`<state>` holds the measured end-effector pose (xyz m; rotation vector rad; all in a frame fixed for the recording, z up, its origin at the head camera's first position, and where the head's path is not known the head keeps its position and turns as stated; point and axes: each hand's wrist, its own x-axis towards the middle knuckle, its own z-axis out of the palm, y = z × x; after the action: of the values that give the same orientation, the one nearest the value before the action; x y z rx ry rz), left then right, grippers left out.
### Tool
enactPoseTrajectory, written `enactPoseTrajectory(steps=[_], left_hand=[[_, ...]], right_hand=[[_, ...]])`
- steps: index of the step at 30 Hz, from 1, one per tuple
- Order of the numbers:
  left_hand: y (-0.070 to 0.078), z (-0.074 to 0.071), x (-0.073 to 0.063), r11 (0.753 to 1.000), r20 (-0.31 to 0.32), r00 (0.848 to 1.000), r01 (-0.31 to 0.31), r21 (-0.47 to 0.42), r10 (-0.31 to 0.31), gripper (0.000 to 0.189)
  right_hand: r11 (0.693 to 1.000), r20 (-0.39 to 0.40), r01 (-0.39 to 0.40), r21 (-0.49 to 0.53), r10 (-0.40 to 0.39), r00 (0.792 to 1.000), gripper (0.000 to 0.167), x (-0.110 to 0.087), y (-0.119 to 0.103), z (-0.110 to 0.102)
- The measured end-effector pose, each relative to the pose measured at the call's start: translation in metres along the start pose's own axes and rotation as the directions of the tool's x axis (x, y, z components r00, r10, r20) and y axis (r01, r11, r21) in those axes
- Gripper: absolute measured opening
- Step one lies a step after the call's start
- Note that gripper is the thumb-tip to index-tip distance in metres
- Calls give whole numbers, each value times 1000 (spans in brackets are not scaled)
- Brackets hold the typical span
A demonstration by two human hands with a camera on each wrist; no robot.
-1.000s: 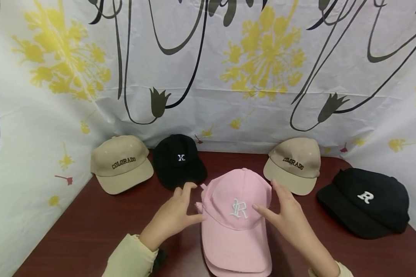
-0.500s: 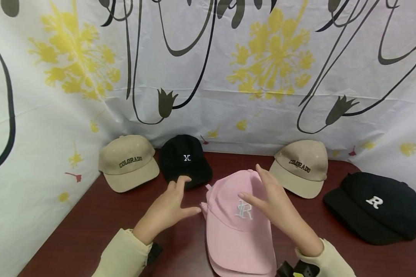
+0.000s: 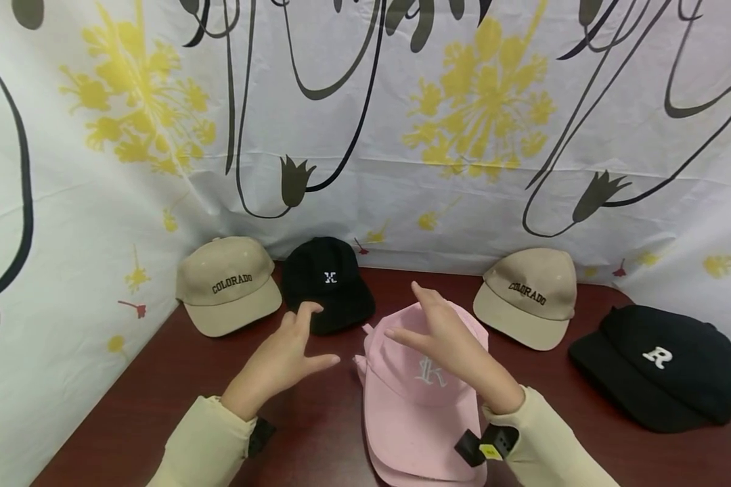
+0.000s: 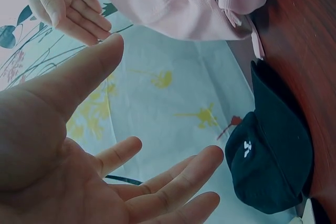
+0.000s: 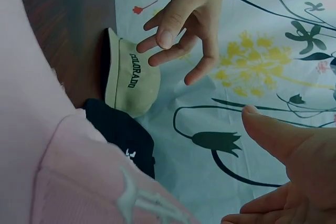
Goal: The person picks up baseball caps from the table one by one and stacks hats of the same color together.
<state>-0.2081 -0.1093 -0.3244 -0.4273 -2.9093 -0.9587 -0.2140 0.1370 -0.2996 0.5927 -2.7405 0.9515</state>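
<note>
A pink baseball cap [image 3: 423,426] with a white letter on its front lies at the middle of the table, brim toward me. A second pink brim edge shows beneath its brim. My right hand [image 3: 441,338] is above the cap's crown and hides part of the letter; its fingers are extended, holding nothing. To the left of the cap is my left hand [image 3: 280,362], thumb and fingers spread apart with nothing between them. In the left wrist view, a gap separates that hand from the pink cap [image 4: 163,3]. The right wrist view shows the pink cap [image 5: 47,93] close beside the camera.
Along the back stand a beige COLORADO cap [image 3: 228,284], a black cap [image 3: 325,277] and another beige COLORADO cap [image 3: 530,291]. A black cap with a white R [image 3: 658,365] sits at the right. Patterned white cloth [image 3: 365,122] hangs behind the dark red table [image 3: 152,419].
My right hand has shifted left from the pink cap's right side to over its crown. The left hand has drawn slightly left, away from the cap. The head view has turned a little left.
</note>
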Motion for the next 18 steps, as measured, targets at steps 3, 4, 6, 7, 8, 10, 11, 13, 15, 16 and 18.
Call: enactPoseTrajectory(steps=[3,4,6,7,8,10,11,13,15,16,18], left_hand=[[-2,-3,0,1000,0,1000,-3,-5,3,75],[-4,-3,0,1000,-2,1000,-3,-5,3,75],[-6,-5,1,1000,-2,1000,0,-7,0,76],[-7,-5,1,1000,-4,1000,3,-5,-3,76],[-8,-6,2,1000,-7,1000,3,-4,-3,76],[-10,-8,2,1000,-13,1000,-2,-3,2,75],[-11,-10,2,1000,-15,1000,-3,-2,3,75],[-13,-12,2,1000,-19,1000,-7,1,7,74],[-15,-14,2,1000,-19,1000,-10,1,10,72],[-16,-15,2,1000,-18,1000,-9,2,9,72],[-18,-16,3,1000,-12,1000,-10,2,10,72]], right_hand=[[1000,45,-16,7,16,999,85,5,-4,3],[1000,59,-25,11,24,998,86,6,-6,4],[999,81,-41,25,39,996,88,9,-9,6],[998,91,-51,33,48,995,89,10,-10,6],[997,99,-58,42,54,994,90,12,-12,7],[997,112,-65,51,59,992,91,15,-14,9],[997,117,-64,53,58,991,92,17,-15,10],[997,132,-63,52,55,990,90,20,-15,13],[997,141,-60,48,53,989,89,24,-15,15],[997,146,-61,45,54,988,88,25,-15,16],[997,152,-66,38,59,987,88,28,-15,17]])
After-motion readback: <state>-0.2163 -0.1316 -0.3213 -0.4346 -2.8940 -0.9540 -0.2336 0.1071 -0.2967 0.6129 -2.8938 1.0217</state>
